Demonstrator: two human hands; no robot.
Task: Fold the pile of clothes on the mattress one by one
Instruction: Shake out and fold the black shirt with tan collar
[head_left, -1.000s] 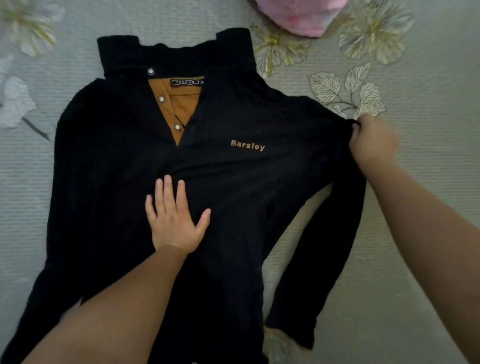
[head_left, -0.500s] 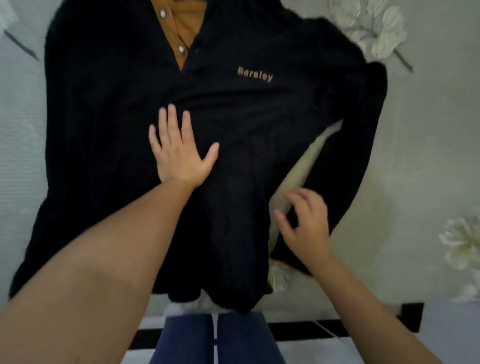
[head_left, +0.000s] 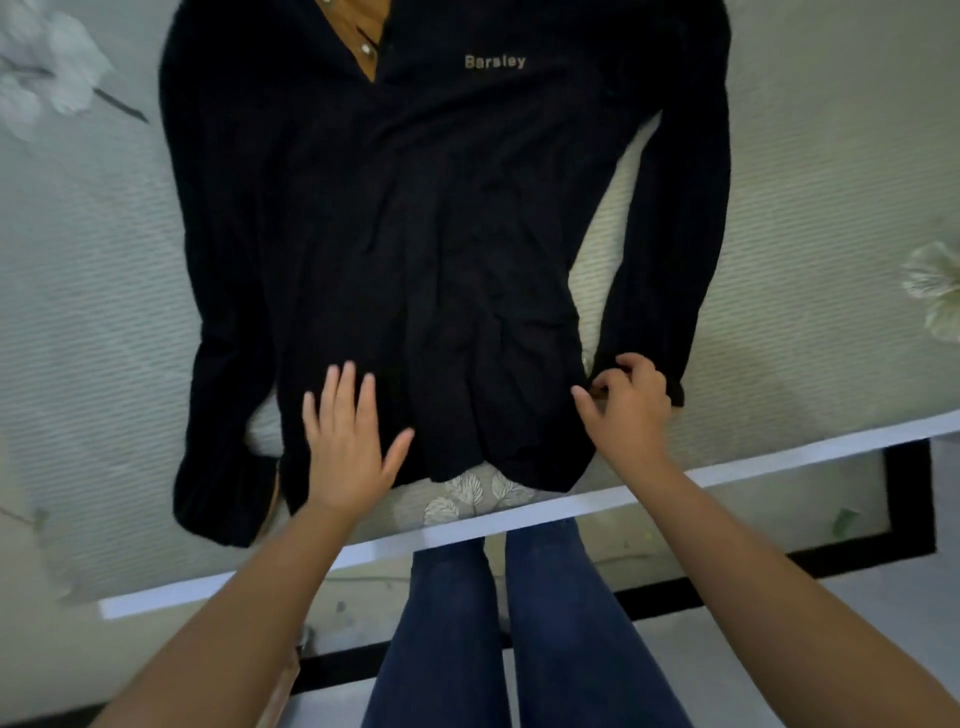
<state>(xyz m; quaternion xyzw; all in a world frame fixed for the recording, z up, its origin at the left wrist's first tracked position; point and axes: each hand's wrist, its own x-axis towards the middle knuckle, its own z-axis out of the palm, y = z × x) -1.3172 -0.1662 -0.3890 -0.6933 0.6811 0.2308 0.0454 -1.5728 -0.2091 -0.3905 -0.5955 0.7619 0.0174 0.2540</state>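
Observation:
A black long-sleeved shirt (head_left: 415, 218) with an orange placket and the word "Barsley" lies face up on the mattress (head_left: 88, 291). Its hem reaches almost to the mattress's near edge. My left hand (head_left: 348, 441) lies flat, fingers spread, on the lower left of the shirt's body near the hem. My right hand (head_left: 626, 400) has curled fingers at the cuff of the shirt's right sleeve (head_left: 670, 234), where it meets the body's lower right corner, and appears to pinch the cloth. The left sleeve (head_left: 218, 364) lies straight down the left side.
The mattress cover is pale grey-green with printed white flowers (head_left: 935, 286) and leaves. Its white near edge (head_left: 519, 514) runs slanted across the view. Below it are my legs in blue jeans (head_left: 498, 623) and a dark-framed floor area (head_left: 909, 519).
The view has tilted down toward the mattress edge. My left hand slid from the shirt's chest to near the hem. My right hand left the right shoulder and came down to the right cuff.

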